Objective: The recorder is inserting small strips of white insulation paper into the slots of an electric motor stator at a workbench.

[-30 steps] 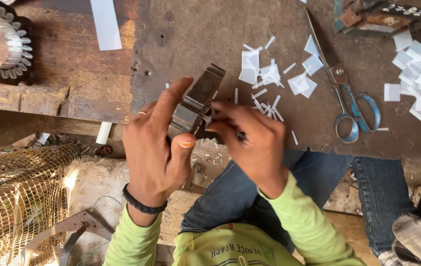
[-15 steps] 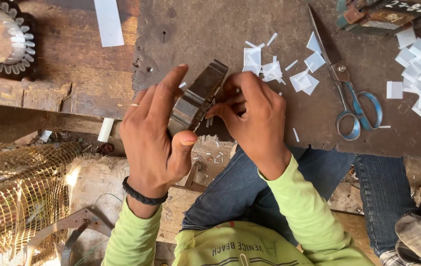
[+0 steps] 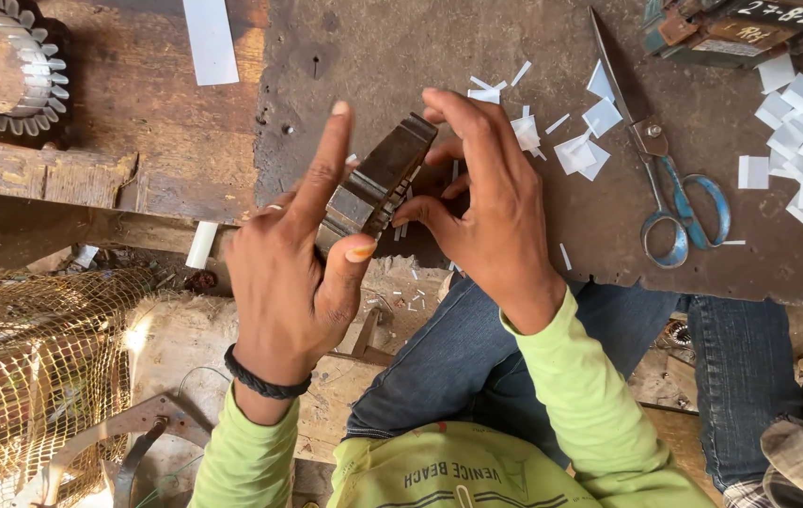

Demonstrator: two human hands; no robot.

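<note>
The left hand [image 3: 293, 273] is wrapped around a dark slotted metal block [image 3: 378, 183], thumb pressed on its near end and index finger sticking up, holding it just off the table [image 3: 373, 56] edge. The right hand [image 3: 491, 202] has its fingers curled in, pinching at the block's slotted side; whether it's got a slip of paper in there, can't tell. Probably best done by keeping the block steady and feeding slots one at a time. The table's a worn dark slab littered with white paper scraps [image 3: 580, 150], blue-handled scissors [image 3: 669, 188], a toothed metal core [image 3: 2, 56] off left, wire mesh [image 3: 35, 376] below.
</note>
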